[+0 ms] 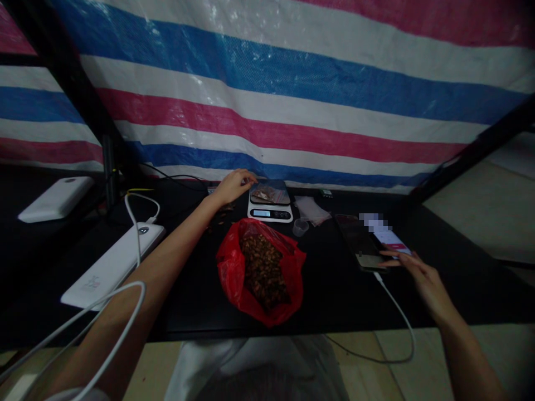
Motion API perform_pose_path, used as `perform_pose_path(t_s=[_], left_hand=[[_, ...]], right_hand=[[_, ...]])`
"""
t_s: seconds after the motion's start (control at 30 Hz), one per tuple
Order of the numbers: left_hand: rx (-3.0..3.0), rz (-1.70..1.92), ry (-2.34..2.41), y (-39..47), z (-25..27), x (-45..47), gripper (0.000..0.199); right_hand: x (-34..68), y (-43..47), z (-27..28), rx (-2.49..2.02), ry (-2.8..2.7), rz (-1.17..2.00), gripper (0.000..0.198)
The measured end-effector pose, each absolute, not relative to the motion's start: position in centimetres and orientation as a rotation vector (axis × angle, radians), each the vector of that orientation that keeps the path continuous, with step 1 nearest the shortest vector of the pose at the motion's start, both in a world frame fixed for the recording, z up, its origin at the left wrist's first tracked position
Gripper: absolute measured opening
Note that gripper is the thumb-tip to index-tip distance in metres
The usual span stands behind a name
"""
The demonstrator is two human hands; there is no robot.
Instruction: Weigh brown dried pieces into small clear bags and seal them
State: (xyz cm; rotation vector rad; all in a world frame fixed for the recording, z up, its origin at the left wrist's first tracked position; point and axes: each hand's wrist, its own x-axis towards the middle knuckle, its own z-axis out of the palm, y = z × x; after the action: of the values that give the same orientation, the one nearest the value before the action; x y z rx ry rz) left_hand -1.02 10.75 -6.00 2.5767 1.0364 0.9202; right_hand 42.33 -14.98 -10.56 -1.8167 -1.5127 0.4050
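My left hand [236,185] reaches to the far left corner of a small digital kitchen scale [270,214]. Its fingers are bent together beside a small clear plastic bag [270,194] with brown bits in it, lying on the scale's plate; whether they pinch the bag's edge is too small to tell. The scale's display glows. In front of the scale stands an open red plastic bag [229,270] full of brown seed-like pieces [263,267]. At the right, my right hand [418,271] has its fingers stretched out over the lower end of a lit phone [390,238].
Beside the lit phone lies a dark phone [355,239] with a white cable. Clear bags [311,210] and a small clear cup [300,227] sit right of the scale. White power banks [108,267] with cables lie left. Striped sheeting [284,106] hangs behind the black table [192,312].
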Motion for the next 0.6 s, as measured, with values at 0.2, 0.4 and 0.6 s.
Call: perform_pose_path(t_s=[0.2, 0.4, 0.6], left_hand=[[2.558, 0.925, 1.045, 10.59, -5.88, -1.02, 0.021], [2.567, 0.934, 1.024, 10.74, -5.96, -1.2, 0.022], [2.557, 0.928, 1.036, 10.79, -5.98, -1.18, 0.022]], right_hand=[[42.24, -14.97, -10.68, -1.826, -1.478, 0.409, 0.044], [42.04, -14.92, -10.53, -1.819, -1.485, 0.419, 0.042], [42.31, -14.94, -10.68, -1.824, -1.463, 0.439, 0.04]])
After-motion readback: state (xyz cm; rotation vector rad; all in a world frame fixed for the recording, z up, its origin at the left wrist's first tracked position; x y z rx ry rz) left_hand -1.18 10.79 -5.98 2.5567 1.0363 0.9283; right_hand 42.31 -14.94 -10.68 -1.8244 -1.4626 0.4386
